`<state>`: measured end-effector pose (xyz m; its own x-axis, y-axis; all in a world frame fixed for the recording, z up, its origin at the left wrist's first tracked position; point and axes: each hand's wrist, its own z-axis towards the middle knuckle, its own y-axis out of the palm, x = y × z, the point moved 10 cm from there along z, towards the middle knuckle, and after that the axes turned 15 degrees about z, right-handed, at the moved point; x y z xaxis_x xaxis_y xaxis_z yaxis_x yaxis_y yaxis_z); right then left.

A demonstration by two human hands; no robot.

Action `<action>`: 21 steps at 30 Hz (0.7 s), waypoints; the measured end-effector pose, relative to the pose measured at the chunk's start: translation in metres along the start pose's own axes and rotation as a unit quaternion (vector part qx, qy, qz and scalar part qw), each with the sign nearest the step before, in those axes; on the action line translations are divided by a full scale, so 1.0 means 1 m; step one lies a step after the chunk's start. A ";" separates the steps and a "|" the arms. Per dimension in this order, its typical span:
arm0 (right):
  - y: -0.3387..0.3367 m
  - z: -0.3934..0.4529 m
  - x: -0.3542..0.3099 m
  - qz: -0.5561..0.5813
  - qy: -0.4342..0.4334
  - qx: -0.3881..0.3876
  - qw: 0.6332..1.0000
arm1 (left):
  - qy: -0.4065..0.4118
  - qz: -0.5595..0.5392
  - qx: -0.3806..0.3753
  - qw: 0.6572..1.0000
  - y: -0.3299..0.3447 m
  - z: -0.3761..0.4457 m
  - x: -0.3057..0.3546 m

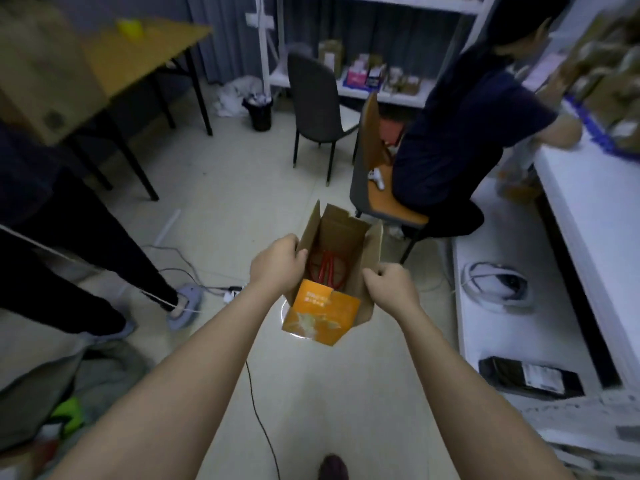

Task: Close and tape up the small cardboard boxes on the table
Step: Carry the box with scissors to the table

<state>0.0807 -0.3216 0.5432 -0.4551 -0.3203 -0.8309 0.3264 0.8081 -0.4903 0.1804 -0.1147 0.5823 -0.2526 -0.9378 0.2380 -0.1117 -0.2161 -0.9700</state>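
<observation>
I hold a small cardboard box (341, 237) in the air above the floor, its top flaps standing open. My left hand (278, 263) grips the box's left wall, thumb over the edge. My right hand (389, 284) pinches the right wall at its near corner. Inside the box lies a red looped object (327, 268). The near flap (320, 313) hangs down toward me and shows an orange printed face. No tape is in view.
A person sits on an orange-seated chair (388, 202) just beyond the box, at a white table (588, 209) on the right. Another person's legs (86, 244) stand at the left. Cables (258, 407) and a power strip (232, 292) lie on the floor. A grey chair (315, 98) and shelves stand behind.
</observation>
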 end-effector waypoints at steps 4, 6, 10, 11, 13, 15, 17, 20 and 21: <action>-0.037 0.043 -0.062 0.021 -0.026 0.010 0.999 | -0.021 0.013 0.017 1.000 -0.051 0.039 0.022; -0.052 0.071 -0.090 0.026 -0.050 0.009 0.998 | -0.034 0.015 0.030 0.999 -0.068 0.061 0.032; -0.068 0.114 -0.132 0.020 -0.090 0.013 0.996 | -0.063 0.008 0.058 0.996 -0.094 0.099 0.047; -0.069 0.121 -0.139 0.019 -0.097 0.013 0.995 | -0.068 0.003 0.064 0.996 -0.098 0.106 0.049; -0.071 0.137 -0.153 0.018 -0.106 0.018 0.994 | -0.076 -0.004 0.077 0.994 -0.107 0.123 0.051; -0.067 0.151 -0.165 0.016 -0.114 0.014 0.993 | -0.089 -0.005 0.089 0.992 -0.115 0.137 0.047; -0.060 0.166 -0.178 0.020 -0.118 0.007 0.993 | -0.103 -0.004 0.095 0.990 -0.120 0.152 0.040; -0.046 0.191 -0.196 0.024 -0.127 -0.008 0.992 | -0.117 -0.002 0.097 0.988 -0.125 0.178 0.028; -0.042 0.199 -0.202 0.022 -0.130 -0.013 0.991 | -0.121 -0.004 0.098 0.988 -0.126 0.187 0.024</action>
<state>0.3241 -0.3888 0.6791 -0.2120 -0.3984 -0.8924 0.3188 0.8350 -0.4485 0.3681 -0.1604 0.7003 -0.0119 -0.9681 0.2501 0.0817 -0.2503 -0.9647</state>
